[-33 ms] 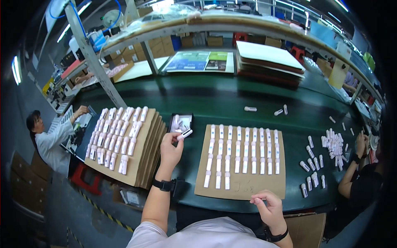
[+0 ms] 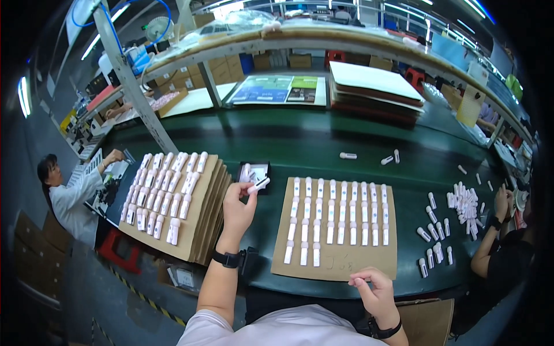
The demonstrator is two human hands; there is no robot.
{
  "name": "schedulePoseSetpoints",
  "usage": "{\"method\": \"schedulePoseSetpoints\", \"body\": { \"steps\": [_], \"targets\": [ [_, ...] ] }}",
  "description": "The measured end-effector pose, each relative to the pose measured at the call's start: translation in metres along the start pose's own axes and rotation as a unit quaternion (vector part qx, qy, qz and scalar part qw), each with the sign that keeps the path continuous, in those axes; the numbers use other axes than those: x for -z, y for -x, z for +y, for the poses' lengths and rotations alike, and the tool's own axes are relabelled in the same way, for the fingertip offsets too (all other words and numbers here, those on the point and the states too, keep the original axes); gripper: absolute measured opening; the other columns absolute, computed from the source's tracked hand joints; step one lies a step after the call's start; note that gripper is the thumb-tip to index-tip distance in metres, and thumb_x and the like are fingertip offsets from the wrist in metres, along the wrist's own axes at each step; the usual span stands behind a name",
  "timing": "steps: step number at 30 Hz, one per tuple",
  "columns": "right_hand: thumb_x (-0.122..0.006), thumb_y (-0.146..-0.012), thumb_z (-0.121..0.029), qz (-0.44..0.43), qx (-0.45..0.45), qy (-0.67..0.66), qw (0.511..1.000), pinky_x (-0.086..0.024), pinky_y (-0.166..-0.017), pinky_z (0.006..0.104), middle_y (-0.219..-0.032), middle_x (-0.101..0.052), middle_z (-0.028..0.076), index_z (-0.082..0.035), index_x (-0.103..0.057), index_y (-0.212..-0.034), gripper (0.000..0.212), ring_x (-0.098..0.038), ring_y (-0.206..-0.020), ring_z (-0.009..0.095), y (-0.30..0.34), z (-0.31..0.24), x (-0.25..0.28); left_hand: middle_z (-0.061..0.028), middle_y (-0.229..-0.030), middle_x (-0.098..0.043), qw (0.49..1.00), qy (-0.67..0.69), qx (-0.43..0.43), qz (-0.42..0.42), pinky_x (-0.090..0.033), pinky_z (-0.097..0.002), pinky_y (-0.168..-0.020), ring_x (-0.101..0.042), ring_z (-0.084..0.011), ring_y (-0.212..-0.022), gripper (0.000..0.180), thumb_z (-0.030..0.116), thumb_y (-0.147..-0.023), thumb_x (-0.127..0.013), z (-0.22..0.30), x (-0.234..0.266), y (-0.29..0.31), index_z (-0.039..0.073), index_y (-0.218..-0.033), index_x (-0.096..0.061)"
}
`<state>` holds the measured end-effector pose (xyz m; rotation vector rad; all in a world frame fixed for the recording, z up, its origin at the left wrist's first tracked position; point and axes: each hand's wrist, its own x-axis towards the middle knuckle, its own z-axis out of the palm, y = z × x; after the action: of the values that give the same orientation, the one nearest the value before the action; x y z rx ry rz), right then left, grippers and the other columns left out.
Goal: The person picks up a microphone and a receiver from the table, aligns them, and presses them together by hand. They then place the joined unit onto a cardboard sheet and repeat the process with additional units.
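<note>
My left hand pinches a small white-and-pink stick-shaped device with a dark strip along it. The hand is raised between a stack of cardboard sheets at the left and a cardboard sheet in front of me. Rows of similar devices lie on that front sheet, the lowest row filling only its left part. By the sheet's lower right edge is my right hand, its fingers curled together and nothing showing in them. Just beyond the held device sits a small dark box with a few pale pieces inside.
The stacked cardboard carries more rows of devices. At right, loose devices lie heaped and scattered on the green table. A person in white works at left, another in dark sleeves at right. A metal post supports the shelf.
The view has shifted very slightly. Both hands keep their places, and the device stays in my left hand.
</note>
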<state>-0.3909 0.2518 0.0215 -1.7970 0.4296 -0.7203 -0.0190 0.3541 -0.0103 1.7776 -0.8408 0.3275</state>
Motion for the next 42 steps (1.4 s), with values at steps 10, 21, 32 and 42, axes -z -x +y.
{"method": "schedulePoseSetpoints", "body": {
  "steps": [10,21,32,42],
  "targets": [
    [-0.062,-0.086,-0.001,0.004,-0.001,0.052,0.999,-0.05,-0.07,0.0288,-0.08,-0.068,0.01,0.002,-0.068,-0.091,0.008,-0.065,-0.075,0.02,-0.006,-0.009,0.035,-0.0106,-0.081,-0.064,0.949,0.042,-0.299,0.087,-0.049,-0.0326,-0.069,-0.062,-0.0213,-0.075,0.016,0.015,-0.084,-0.071,0.187,0.009,-0.181,0.001,-0.09,-0.064],
    [-0.059,-0.087,0.002,0.059,-0.018,0.08,0.995,-0.05,-0.069,0.0276,-0.078,-0.066,0.01,0.003,-0.065,-0.087,0.006,-0.065,-0.074,0.018,-0.02,0.004,0.065,-0.0104,-0.092,-0.068,0.888,-0.29,-0.343,0.104,-0.048,-0.0413,-0.079,-0.064,-0.0272,-0.091,0.021,0.029,-0.085,-0.067,0.224,-0.035,-0.32,0.01,-0.093,-0.068],
    [-0.061,-0.084,0.002,0.039,0.033,0.162,0.985,-0.048,-0.067,0.0307,-0.081,-0.065,0.013,0.002,-0.064,-0.086,0.004,-0.063,-0.075,0.024,-0.045,0.008,0.093,-0.0095,-0.092,-0.063,0.799,-0.218,-0.554,0.086,-0.048,-0.0425,-0.076,-0.061,-0.0295,-0.089,0.013,0.019,-0.08,-0.067,0.207,-0.083,-0.262,0.01,-0.088,-0.067],
    [-0.062,-0.086,-0.005,-0.029,0.094,0.389,0.916,-0.049,-0.071,0.0331,-0.09,-0.061,0.012,-0.001,-0.062,-0.097,0.013,-0.062,-0.083,0.027,-0.211,0.045,0.162,-0.0109,-0.093,-0.064,0.817,-0.23,-0.381,-0.366,-0.05,-0.0423,-0.079,-0.06,-0.0313,-0.093,0.01,0.014,-0.081,-0.066,0.088,-0.17,-0.185,0.007,-0.087,-0.064]
  ]
}}
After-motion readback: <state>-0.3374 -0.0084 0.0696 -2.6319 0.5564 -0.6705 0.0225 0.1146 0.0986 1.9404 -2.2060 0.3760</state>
